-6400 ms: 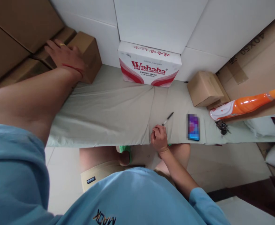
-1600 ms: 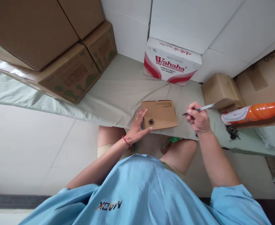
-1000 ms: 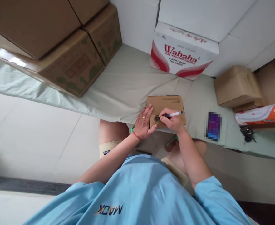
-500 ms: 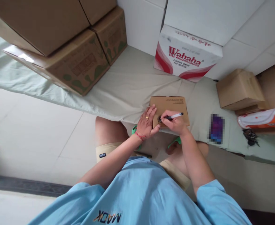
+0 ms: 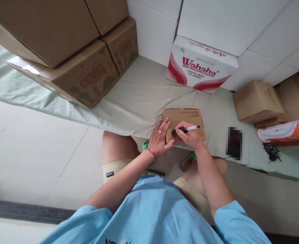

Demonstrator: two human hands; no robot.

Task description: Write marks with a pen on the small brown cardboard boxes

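A small brown cardboard box lies flat near the front edge of the cloth-covered surface, with small dark print along its far side. My left hand rests flat on the box's left part, fingers stretched out. In my right hand is a pen with a pale barrel and dark end, gripped low and slanting up to the right. Its tip is by a dark round mark on the box, left of my fingers; whether the tip touches is too small to tell.
Large brown cartons stand at the back left. A white and red water carton stands behind the box. To the right are a blurred-out phone-like object, keys, an orange-white package and a plain carton.
The view has tilted up slightly, so everything sits a little lower. My right fingers have shifted slightly on the box, showing more of the round mark. My left hand stays in place.
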